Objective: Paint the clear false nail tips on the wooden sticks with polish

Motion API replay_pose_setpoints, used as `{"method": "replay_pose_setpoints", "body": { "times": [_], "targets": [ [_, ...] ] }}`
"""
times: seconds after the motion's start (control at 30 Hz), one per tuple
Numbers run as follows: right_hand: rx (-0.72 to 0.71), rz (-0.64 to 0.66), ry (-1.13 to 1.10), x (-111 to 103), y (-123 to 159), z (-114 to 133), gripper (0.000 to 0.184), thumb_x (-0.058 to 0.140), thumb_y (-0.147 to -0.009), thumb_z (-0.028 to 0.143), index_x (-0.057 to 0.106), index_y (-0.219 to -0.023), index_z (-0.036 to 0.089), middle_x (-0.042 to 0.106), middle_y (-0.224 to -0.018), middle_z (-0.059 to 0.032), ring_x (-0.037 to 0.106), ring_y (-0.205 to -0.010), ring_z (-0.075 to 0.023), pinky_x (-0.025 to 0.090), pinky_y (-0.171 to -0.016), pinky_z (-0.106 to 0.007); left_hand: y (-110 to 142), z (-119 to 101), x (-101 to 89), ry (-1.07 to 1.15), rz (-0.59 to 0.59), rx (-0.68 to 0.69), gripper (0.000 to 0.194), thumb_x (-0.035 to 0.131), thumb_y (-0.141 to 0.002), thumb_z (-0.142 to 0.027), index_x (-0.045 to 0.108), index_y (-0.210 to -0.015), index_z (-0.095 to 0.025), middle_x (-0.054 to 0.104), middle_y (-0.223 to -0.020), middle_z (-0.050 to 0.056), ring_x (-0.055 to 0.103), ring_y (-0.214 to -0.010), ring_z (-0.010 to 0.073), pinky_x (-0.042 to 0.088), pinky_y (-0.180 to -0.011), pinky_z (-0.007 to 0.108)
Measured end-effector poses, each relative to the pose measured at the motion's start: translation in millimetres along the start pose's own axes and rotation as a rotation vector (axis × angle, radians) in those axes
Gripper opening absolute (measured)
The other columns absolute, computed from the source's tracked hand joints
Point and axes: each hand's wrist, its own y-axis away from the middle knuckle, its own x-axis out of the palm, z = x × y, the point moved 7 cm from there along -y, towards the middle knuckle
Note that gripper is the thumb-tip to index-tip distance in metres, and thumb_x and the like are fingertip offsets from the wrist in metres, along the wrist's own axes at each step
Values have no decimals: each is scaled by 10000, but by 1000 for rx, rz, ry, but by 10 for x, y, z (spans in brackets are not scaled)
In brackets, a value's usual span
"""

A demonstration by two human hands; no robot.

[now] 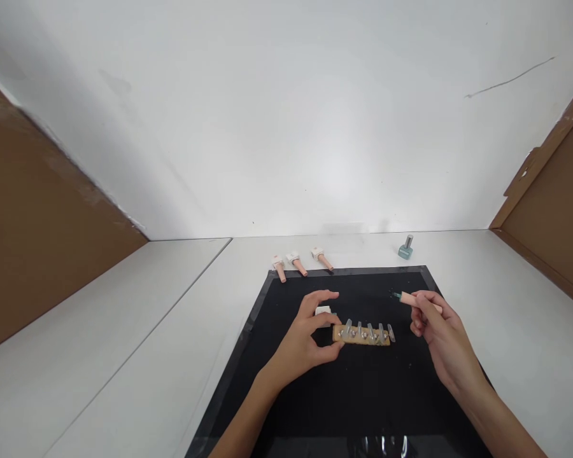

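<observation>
Brush (407, 299) in right hand (438, 326), bristles (397, 295) leftward, tan strip (361, 340) running left-to-right

Scuffed white wall (267, 114) between 2 brown side panels (42, 210)

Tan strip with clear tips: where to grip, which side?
I'd pinch the tan strip across the long edges at its left end, coming from the left, where the left hand is: clear tips crowd the rest, and one overhangs the right end.

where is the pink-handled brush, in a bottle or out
Out: the right hand holds the pink-handled brush with its green tip bare, apart from the white bottle.
</observation>
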Motion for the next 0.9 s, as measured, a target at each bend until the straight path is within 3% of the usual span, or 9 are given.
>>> {"method": "replay_pose_setpoints", "body": {
  "times": [0.07,0.17,0.27,0.37,0.43,0.57,0.73,0.9],
  "targets": [
    [47,-61,-82,-45,-27,-72,417,854,-528,499,651,-736,199,464,-568,66,385,-536,-85,361,-430,-166,-3,-33,-53,147,-96,19,142,634,-689,-125,634,-813,-193,566,-1172,127,580,-1032,266,489,-890,421],
    [152,-84,-150,-44,-62,-221,447,887,-459,464,639,-721,200,491,-598,65,400,-518,-78,364,-388,-157,-15,-84,-86,410,-214,81,203,642,-684,-102,617,-859,-202,613,-1004,84,636,-851,194,543,-714,303],
    [241,-61,-183,22,-61,-365,456,900,-423,438,636,-688,178,497,-597,56,410,-497,-72,379,-370,-157,-32,-92,-20,684,-246,87,217,686,-689,-129,601,-873,-205,640,-893,51,641,-703,147,522,-568,220],
    [297,-40,-199,100,-16,-456,467,903,-426,433,666,-720,158,515,-606,43,451,-509,-75,452,-408,-173,-37,-62,95,838,-241,-3,208,728,-699,-220,599,-859,-188,663,-852,56,624,-610,128,510,-534,220],
    [304,-34,-204,131,15,-470,461,898,-448,436,676,-739,156,517,-608,45,440,-493,-63,436,-388,-153,-34,-57,153,901,-229,-56,242,757,-682,-280,600,-837,-180,674,-842,63,627,-619,137,516,-554,234],
    [284,-18,-203,149,49,-440,445,889,-479,449,683,-752,165,530,-612,43,368,-445,-38,286,-291,-102,-39,-91,227,1027,-151,-135,288,809,-632,-294,618,-813,-179,694,-852,66,653,-732,171,523,-625,248],
    [278,10,-194,222,117,-442,484,879,-461,502,664,-746,176,565,-635,27,418,-464,-54,296,-288,-103,-23,-173,376,1116,1,-265,345,845,-584,-309,661,-848,-184,710,-925,72,659,-767,192,523,-685,295],
    [309,80,-133,370,222,-487,524,850,-497,544,615,-796,183,567,-581,45,435,-419,-48,323,-296,-109,32,-268,558,1122,128,-323,329,720,-738,-405,662,-1001,-216,681,-897,49,645,-831,205,492,-817,379]
  ]
}}
